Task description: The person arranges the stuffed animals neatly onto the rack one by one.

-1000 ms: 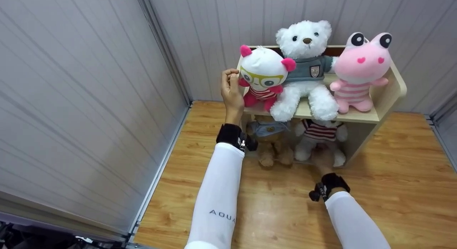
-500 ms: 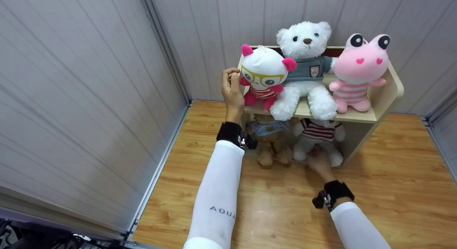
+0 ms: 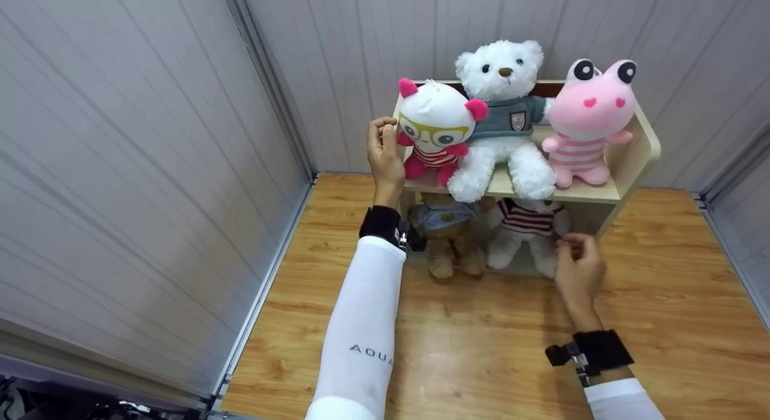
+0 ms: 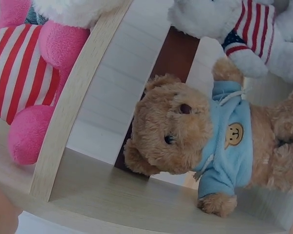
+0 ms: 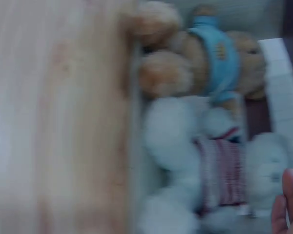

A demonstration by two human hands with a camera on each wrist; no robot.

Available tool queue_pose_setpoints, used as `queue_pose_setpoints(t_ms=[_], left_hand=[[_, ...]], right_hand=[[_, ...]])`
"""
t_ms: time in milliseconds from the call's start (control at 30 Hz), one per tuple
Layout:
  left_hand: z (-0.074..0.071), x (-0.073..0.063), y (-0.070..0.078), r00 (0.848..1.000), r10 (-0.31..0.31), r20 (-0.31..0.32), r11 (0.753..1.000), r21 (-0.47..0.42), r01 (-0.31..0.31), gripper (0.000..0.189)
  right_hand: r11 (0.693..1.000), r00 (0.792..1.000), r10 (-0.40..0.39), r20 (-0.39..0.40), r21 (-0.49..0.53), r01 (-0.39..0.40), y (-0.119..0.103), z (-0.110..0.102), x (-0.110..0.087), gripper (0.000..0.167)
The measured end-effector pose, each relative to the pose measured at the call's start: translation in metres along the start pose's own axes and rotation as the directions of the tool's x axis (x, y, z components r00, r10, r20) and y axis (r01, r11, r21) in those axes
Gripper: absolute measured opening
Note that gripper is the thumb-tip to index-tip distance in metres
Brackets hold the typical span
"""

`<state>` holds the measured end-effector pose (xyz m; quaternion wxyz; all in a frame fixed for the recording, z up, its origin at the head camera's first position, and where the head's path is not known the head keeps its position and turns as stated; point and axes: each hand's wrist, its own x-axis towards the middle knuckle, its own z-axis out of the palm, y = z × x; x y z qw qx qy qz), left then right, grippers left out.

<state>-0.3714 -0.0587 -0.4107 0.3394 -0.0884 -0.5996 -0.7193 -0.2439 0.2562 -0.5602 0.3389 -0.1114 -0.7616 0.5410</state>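
Observation:
My left hand [image 3: 387,158] grips the left side of a small wooden shelf [image 3: 592,194], beside a panda plush [image 3: 434,134] with pink ears and yellow glasses. My right hand [image 3: 580,269] is in front of the lower tier, its fingers loosely bent with nothing seen between them. Nearest it sits a white teddy bear [image 3: 529,221] in a red-striped sweater, its head mostly hidden under the upper board in the head view. To that bear's left sits a brown teddy bear [image 4: 173,126] in a light-blue hoodie. The right wrist view is blurred.
On the upper tier, a large white teddy bear [image 3: 502,116] in a grey-green sweater sits between the panda and a pink frog plush [image 3: 589,122]. Panelled walls [image 3: 150,137] stand behind and at the left. Wooden flooring [image 3: 469,348] lies in front.
My right hand has drawn back from between the white bear's legs, moving right and toward me. My left hand stays at the shelf's side. The view has shifted slightly.

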Motion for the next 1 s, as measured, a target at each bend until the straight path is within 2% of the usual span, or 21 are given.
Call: queue_pose_setpoints(t_ms=[100,233,333,400,533,667,800,867,1000], left_hand=[[0.001,0.002,-0.002,1.000,-0.008,-0.002,1.000,-0.012,0.007,0.020],[0.004,0.005,-0.004,1.000,-0.024,0.012,0.999,-0.029,0.024,0.020],[0.005,0.009,-0.005,0.998,-0.048,0.033,0.998,-0.039,0.049,0.021],[0.004,0.013,-0.006,0.997,-0.064,0.039,0.997,-0.038,0.065,0.022],[-0.006,0.021,-0.007,0.996,-0.086,0.019,0.996,-0.007,0.086,0.022],[-0.013,0.025,-0.009,0.995,-0.102,0.008,0.994,0.044,0.102,0.025],[-0.016,0.024,-0.012,0.994,-0.112,0.017,0.989,0.101,0.110,0.031],[-0.017,0.023,-0.014,0.994,-0.104,0.022,0.988,0.116,0.100,0.033],[-0.022,0.016,-0.016,0.997,-0.077,0.031,0.993,0.094,0.074,0.036]], right_hand=[[0.994,0.991,-0.072,-0.117,0.068,0.080,-0.024,-0.013,0.011,0.016],[0.977,0.953,-0.163,-0.254,0.092,0.192,-0.055,-0.028,0.036,0.028],[0.972,0.940,-0.221,-0.259,0.023,0.235,-0.069,-0.038,0.056,0.044],[0.967,0.947,-0.255,-0.197,-0.033,0.254,-0.075,-0.041,0.067,0.056],[0.955,0.964,-0.263,0.035,-0.129,0.265,-0.079,-0.040,0.084,0.075],[0.953,0.951,-0.192,0.241,-0.187,0.240,-0.075,-0.038,0.090,0.080],[0.949,0.933,-0.145,0.331,-0.221,0.226,-0.063,-0.036,0.082,0.082],[0.949,0.928,-0.133,0.347,-0.226,0.221,-0.056,-0.033,0.073,0.081],[0.957,0.929,-0.081,0.362,-0.231,0.174,-0.040,-0.028,0.049,0.078]])
